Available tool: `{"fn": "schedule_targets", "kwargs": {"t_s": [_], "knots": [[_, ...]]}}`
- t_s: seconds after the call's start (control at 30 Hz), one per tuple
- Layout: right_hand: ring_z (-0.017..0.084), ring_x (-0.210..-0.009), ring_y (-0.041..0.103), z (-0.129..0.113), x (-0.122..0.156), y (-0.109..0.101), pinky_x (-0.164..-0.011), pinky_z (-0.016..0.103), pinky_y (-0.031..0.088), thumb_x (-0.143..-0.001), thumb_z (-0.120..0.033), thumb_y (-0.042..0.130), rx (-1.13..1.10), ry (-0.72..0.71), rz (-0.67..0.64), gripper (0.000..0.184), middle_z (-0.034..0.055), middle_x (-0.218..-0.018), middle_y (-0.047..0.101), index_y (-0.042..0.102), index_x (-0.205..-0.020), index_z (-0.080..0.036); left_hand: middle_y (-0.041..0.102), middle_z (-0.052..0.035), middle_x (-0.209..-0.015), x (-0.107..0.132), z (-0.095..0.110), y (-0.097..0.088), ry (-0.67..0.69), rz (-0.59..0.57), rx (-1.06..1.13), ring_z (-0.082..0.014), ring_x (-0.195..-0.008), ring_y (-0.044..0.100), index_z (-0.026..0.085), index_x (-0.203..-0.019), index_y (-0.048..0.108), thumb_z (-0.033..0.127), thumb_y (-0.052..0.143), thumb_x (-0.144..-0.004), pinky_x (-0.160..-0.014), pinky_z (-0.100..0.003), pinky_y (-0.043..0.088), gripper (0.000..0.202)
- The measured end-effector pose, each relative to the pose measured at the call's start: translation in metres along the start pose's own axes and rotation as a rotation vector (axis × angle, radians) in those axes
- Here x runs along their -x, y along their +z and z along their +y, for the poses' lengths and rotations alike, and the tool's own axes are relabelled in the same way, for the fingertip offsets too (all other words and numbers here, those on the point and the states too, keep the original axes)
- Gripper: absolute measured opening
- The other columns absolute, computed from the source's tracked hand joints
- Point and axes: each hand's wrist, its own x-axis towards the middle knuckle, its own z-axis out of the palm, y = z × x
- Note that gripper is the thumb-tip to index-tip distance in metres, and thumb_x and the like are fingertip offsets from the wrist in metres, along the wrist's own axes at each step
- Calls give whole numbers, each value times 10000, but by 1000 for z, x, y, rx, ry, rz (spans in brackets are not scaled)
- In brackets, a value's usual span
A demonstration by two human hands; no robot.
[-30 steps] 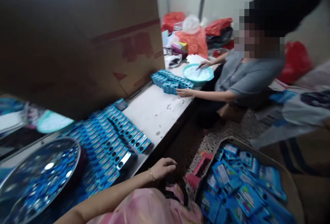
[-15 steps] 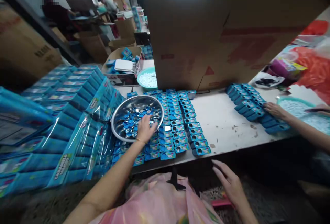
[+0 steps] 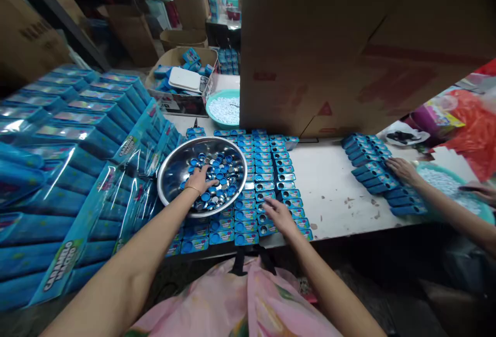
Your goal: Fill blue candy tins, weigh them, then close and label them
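Observation:
A steel bowl (image 3: pixel 174 164) of small blue and silver caps (image 3: pixel 222 169) sits on the white table (image 3: pixel 333 192). My left hand (image 3: pixel 200 179) is inside the bowl, fingers curled down into the caps. Rows of small blue tins (image 3: pixel 267 171) lie beside the bowl. My right hand (image 3: pixel 279 215) rests fingers-down on the nearest tins, fingers spread. I cannot tell whether the left hand holds a cap.
Stacked blue wrapped cartons (image 3: pixel 73 140) fill the left. A big cardboard box (image 3: pixel 349 47) stands behind the tins. A teal bowl of white pellets (image 3: pixel 225 109) sits at the back. Another person's hand (image 3: pixel 403 169) touches more tins (image 3: pixel 372 169) at right.
My left hand has gone deeper into the steel bowl. My right hand has risen from below the table edge onto the front rows of tins. The view shifted slightly.

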Motion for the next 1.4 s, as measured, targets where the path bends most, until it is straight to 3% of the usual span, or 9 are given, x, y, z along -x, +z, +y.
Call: {"fn": "schedule_targets", "kwargs": {"t_s": [0.13, 0.23, 0.4, 0.57, 0.87, 1.0, 1.13, 1.27, 1.4], "knots": [[128, -636, 591, -5, -30, 34, -526, 241, 472, -711, -380, 583, -103, 33, -17, 430, 18, -865, 635, 565, -1096, -190, 560, -100, -922, -10, -1, -3, -60, 14, 338, -276, -943, 523, 172, -894, 576, 354, 629, -611, -754, -342, 418, 341], [116, -653, 588, -5, -31, 15, -577, 231, 474, -706, -375, 582, -148, 37, 81, 405, 15, -835, 640, 585, -1057, -173, 560, -62, -788, -6, 0, -13, -87, -1, 492, -179, -720, 567, 170, -907, 530, 381, 514, -715, -519, -240, 419, 286], [126, -644, 574, 12, -9, -32, -577, 242, 470, -681, -382, 598, -150, 24, 211, 371, 33, -798, 649, 619, -980, -163, 552, -25, -733, 12, 8, -34, -213, -206, 1481, -76, -516, 504, 175, -859, 500, 280, 548, -695, -350, -132, 287, 201], [136, -648, 568, -4, 13, -8, -608, 269, 475, -730, -364, 556, -111, -24, 120, 301, 34, -768, 638, 632, -955, -179, 526, -22, -697, 28, 25, -48, -328, -315, 1907, -46, -491, 470, 147, -774, 490, 276, 496, -766, -326, -100, 293, 130], [195, -1025, 472, -67, 47, 44, -849, 329, 419, -845, -222, 433, 740, -745, -109, 357, 89, -1150, 494, 485, -1197, -257, 567, -60, -771, 111, 124, 3, -497, -692, 2196, -93, -595, 562, 141, -757, 526, 270, 470, -801, -477, -176, 479, 148], [165, -924, 518, -20, 43, 5, -762, 283, 458, -835, -165, 440, 904, -728, -265, 278, 76, -984, 559, 568, -1068, -248, 596, -85, -748, 132, 147, 63, -751, -687, 2058, -167, -675, 608, 131, -715, 531, 223, 484, -785, -547, -268, 517, 125], [122, -742, 576, 13, 33, -61, -690, 260, 478, -816, -248, 483, 275, -354, -245, 232, 23, -818, 608, 584, -1024, -223, 610, -97, -793, 142, 167, 112, -840, -634, 2070, -182, -741, 612, 126, -738, 540, 174, 483, -779, -598, -288, 520, 85], [92, -522, 554, 30, 13, -147, -525, 225, 464, -689, -351, 628, -317, 185, -53, 322, -16, -641, 594, 598, -959, -178, 606, -98, -823, 152, 183, 135, -893, -515, 2081, -161, -716, 602, 129, -780, 547, 153, 520, -758, -568, -257, 508, 43], [61, -531, 540, 43, -8, -204, -471, 162, 424, -646, -350, 676, -490, 353, -86, 262, 4, -713, 603, 608, -810, -157, 604, -90, -820, 170, 186, 142, -904, -373, 2093, -144, -683, 593, 131, -772, 542, 151, 527, -753, -534, -232, 496, 31]]}}
